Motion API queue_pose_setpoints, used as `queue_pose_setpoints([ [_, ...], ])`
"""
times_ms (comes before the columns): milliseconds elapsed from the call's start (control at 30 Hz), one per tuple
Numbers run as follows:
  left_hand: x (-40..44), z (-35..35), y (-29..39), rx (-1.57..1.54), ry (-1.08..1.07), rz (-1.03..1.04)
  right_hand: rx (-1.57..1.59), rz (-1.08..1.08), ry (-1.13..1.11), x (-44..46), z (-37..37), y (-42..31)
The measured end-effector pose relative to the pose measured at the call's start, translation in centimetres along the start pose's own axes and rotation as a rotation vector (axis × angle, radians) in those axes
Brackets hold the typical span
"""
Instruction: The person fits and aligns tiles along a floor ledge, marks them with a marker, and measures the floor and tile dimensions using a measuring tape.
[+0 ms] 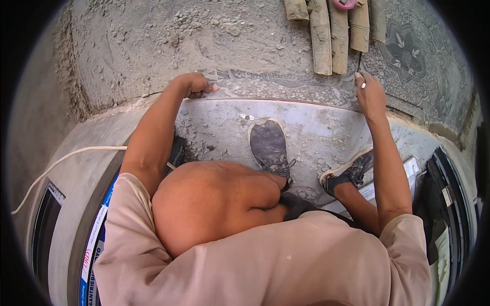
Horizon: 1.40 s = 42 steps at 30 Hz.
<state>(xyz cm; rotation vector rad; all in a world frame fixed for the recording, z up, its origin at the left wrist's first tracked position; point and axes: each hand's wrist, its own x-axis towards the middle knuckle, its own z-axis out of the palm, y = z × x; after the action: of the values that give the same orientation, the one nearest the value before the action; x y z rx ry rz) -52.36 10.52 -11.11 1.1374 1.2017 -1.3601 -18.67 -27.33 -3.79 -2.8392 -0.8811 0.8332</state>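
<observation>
Well, the thin dark stick (360, 61) is just beyond the step edge (275, 91), poking out of the right hand (368, 91) toward the bamboo pieces (320, 43). That hand seems to pinch it between thumb and fingers. The left hand (198, 85) is over at the opposite end of the step edge, fingers curled in; I can't tell whether they pinch anything or simply press down.

My worry is the stick: its far tip comes so near the bamboo that a small push could snag or bend it. Loose rubble (186, 30) beyond the step edge could roll under either hand and make it skid. On the near side, the left shoe (268, 143) and right shoe (352, 171) stand on a gritty floor (219, 122), and someone leaning forward from a squat might slip there. Farther back from the step edge, the pale cable (76, 152) passes by the left arm and could catch on it.

Plenty is hard to make out. The left fingertips are tucked away, and I couldn't say if the reddish line (306, 103) along the step edge is string or bare border. A pink thing (345, 4) on the bamboo is cut off, and the left arm hides most of a dark box (177, 150).
</observation>
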Motion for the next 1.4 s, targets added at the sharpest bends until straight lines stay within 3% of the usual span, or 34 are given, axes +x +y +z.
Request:
queue_pose_setpoints([
  [33, 0.1, -0.2, 0.0, 0.024, -0.011, 0.009, 0.057, -0.106, 0.100, -0.8, -0.6, -2.9],
  [100, -0.1, 0.3, 0.1, 0.042, -0.027, 0.017, 0.529, -0.310, 0.008, -2.5, -0.8, -8.6],
  [167, -0.8, 0.3, 0.6, 0.070, -0.015, 0.023, 0.960, -0.328, -0.217, -5.0, 0.9, -14.5],
  [233, -1.1, 0.3, 0.8, 0.069, -0.028, 0.019, 0.992, -0.459, -0.394, -6.8, 2.6, -18.9],
  [300, -0.6, 0.2, 0.4, 0.104, -0.072, 0.017, 0.916, -0.693, -0.419, -7.9, 4.8, -22.5],
  [433, -0.1, 0.2, 0.1, 0.136, -0.031, 0.022, 0.831, -0.832, -0.463, -9.2, 8.2, -26.3],
  [733, -0.3, -0.3, 0.2, 0.259, -0.057, 0.058, 0.728, -0.889, -0.341, -8.7, 9.6, -27.7],
  [1067, -0.4, 0.1, -0.1, 0.242, 0.005, 0.116, 0.655, -0.822, -0.417, -8.7, 9.2, -28.3],
  [1167, 0.1, 0.2, -0.2, 0.244, 0.030, 0.131, 0.595, -0.942, -0.418, -8.8, 9.1, -27.9],
  [1233, 0.1, 0.2, -0.1, 0.216, 0.016, 0.070, 0.801, -0.783, -0.403, -9.4, 7.1, -27.5],
  [1333, -0.2, 0.3, 0.3, 0.125, -0.031, 0.040, 0.699, -0.601, -0.165, -7.4, 3.4, -23.7],
  [1400, 0.1, 0.4, 0.4, 0.031, -0.046, 0.015, 0.391, -0.499, 0.109, -4.9, 2.2, -18.9],
])
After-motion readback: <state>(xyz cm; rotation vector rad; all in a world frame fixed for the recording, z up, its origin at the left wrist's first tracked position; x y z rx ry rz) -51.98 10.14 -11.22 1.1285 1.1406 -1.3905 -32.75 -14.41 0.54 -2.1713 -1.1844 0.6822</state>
